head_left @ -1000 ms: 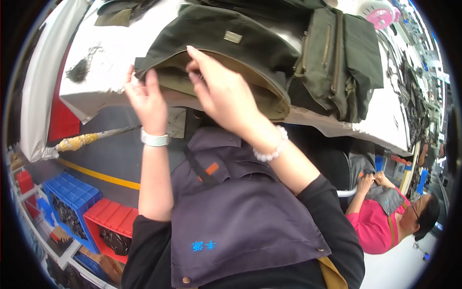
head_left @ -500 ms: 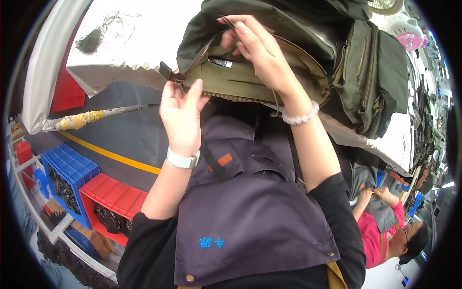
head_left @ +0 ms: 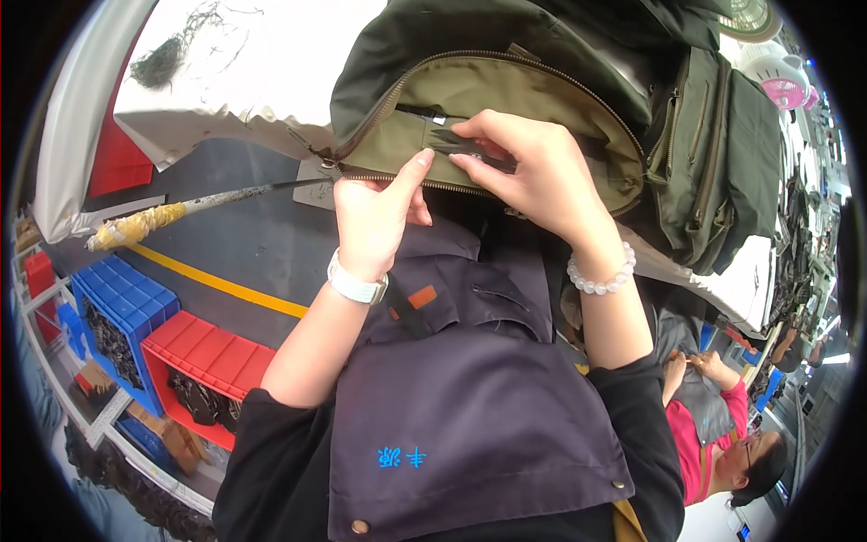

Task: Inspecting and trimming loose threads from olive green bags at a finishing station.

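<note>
An olive-green bag (head_left: 370, 90) lies unzipped on the white-covered table, its lighter lining (head_left: 524, 90) showing. With thumb raised and the other fingers curled under, my left hand (head_left: 375, 212) grips the near zipper edge (head_left: 361, 174) at the opening's left end. My right hand (head_left: 546, 172) is closed around small black thread snips (head_left: 461, 144), their pointed blades facing left over the opening. The tips are close to my left thumb. A pale label (head_left: 438, 118) shows on the lining behind the blades. Whether a thread lies between the blades is too small to tell.
More olive bags with zipped pockets (head_left: 695, 144) are piled to the right. Loose dark thread (head_left: 158, 61) lies on the white table cover (head_left: 244, 72). Blue (head_left: 126, 298) and red crates (head_left: 212, 357) stand low at left. A co-worker in pink (head_left: 686, 443) sits at right.
My right hand has come down from the far zipper edge toward my left hand, and the snips now show clearly. The bag's opening has spread wider. My left hand has shifted slightly right.
</note>
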`<state>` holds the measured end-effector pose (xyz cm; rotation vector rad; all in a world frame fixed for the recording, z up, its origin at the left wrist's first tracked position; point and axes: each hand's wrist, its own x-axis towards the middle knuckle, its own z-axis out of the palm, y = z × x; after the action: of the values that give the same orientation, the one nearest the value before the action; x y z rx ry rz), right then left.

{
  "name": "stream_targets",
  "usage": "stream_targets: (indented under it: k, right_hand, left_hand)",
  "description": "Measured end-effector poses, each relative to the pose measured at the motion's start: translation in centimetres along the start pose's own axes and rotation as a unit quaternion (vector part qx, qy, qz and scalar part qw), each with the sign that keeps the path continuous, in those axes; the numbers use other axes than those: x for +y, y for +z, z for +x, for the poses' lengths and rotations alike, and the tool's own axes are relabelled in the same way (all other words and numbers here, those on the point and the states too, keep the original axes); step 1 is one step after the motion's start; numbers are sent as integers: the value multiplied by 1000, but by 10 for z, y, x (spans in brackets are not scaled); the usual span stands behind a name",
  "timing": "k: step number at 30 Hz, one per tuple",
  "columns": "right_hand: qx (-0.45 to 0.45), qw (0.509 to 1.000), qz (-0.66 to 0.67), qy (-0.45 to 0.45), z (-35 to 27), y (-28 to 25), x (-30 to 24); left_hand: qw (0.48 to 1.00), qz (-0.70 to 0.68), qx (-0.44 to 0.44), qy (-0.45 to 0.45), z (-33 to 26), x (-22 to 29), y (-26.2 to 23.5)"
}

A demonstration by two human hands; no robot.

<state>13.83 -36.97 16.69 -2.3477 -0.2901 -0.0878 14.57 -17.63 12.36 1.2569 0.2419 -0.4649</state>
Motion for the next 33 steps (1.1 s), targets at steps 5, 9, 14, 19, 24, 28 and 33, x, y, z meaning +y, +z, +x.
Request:
stream_targets:
  k: [5, 9, 14, 19, 24, 28, 33]
  right_hand:
    - [-18, 998, -54, -10, 4, 2, -4]
    - [-16, 998, -57, -1, 5, 1, -4]
    - [-7, 998, -53, 11, 3, 5, -5]
    - [27, 990, -142, 7, -4, 21, -14]
    - [134, 989, -24, 58, -6, 34, -13]
    - [196, 960, 163, 114, -12, 27, -5]
    - [113, 984, 70, 115, -18, 22, 1]
  left_hand:
    - [1000, -5, -7, 26, 4, -5, 0]
    - [999, -3, -12, 42, 6, -9, 0]
    - [999, 4, -15, 42, 7, -8, -1]
    - [999, -4, -17, 49, 7, -9, -1]
    - [1000, -6, -5, 22, 5, -7, 0]
    - [983, 165, -63, -50, -8, 8, -7]
    - [951, 213, -21, 224, -28, 36, 4]
